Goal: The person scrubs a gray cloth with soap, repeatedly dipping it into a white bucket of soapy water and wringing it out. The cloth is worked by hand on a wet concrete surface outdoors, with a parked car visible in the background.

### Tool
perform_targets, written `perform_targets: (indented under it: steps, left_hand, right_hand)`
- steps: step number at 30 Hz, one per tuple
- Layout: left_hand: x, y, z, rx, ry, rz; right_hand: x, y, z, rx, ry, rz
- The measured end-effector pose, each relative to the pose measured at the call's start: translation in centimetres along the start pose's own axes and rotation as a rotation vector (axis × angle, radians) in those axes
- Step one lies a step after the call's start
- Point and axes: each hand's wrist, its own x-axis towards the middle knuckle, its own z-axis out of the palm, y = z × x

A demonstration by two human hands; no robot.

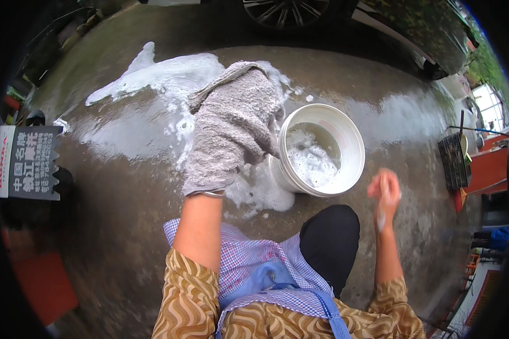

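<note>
A grey terry cloth or wash mitt (237, 123) covers my left hand (254, 140) down to the wrist, where a metal bangle shows. The covered hand is at the left side of a white plastic bucket (356, 140), which holds cloudy water and suds (311, 163); its fingers are hidden. White foam (174, 76) lies on the wet concrete beyond the cloth, with more beside the bucket's base. To the right of the bucket, my right hand (385, 188) is raised, blurred, with bits of suds on the wrist. Its fingers look curled, and no object shows in them.
A vehicle's wheel (286, 10) and dark body stand at the far edge. At left is a grey printed mudflap or board (36, 163) with writing. A black plastic crate (454, 161) stands at right near a red panel (488, 169). My black-clad knee (331, 245) is near the bucket.
</note>
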Motion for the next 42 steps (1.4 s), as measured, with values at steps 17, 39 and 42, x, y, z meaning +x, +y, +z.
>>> perform_targets:
  steps: [17, 39, 42]
  left_hand:
    - [6.5, 4.9, 14.5, -0.068, -0.249, 0.007]
    - [1.8, 3.7, 14.6, 0.461, -0.413, 0.004]
    - [1.9, 2.6, 14.3, -0.315, -0.202, -0.209]
  right_hand:
    - [-49.2, 15.1, -17.2, -0.533, -0.278, 1.490]
    - [-51.4, 19.4, -14.5, -0.470, -0.626, 1.643]
    - [-44.4, 21.4, -20.5, -0.687, -0.880, 1.590]
